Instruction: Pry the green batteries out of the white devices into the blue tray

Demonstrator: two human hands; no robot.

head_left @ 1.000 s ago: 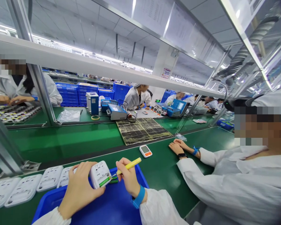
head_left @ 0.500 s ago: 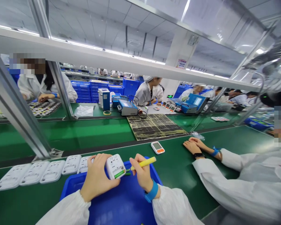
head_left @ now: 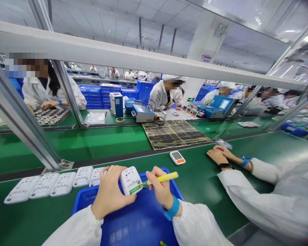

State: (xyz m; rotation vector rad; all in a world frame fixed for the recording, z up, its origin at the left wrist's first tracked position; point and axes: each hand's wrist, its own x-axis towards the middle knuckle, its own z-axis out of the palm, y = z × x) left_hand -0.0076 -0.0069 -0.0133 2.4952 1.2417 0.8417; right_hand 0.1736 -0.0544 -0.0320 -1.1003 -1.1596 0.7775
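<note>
White boxy plastic device [head_left: 130, 180] in left grip [head_left: 110, 191], yellow pen-shaped tool [head_left: 162, 178] in right grip [head_left: 161, 191]

white device [head_left: 130, 180] | tilted, above blue tray | yellow pen [head_left: 163, 178] | tip touching device

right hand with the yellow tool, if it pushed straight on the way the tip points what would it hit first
Most likely the white device that the left hand holds: the yellow tool in the right hand points left at its green edge strip, tip about touching.
</note>
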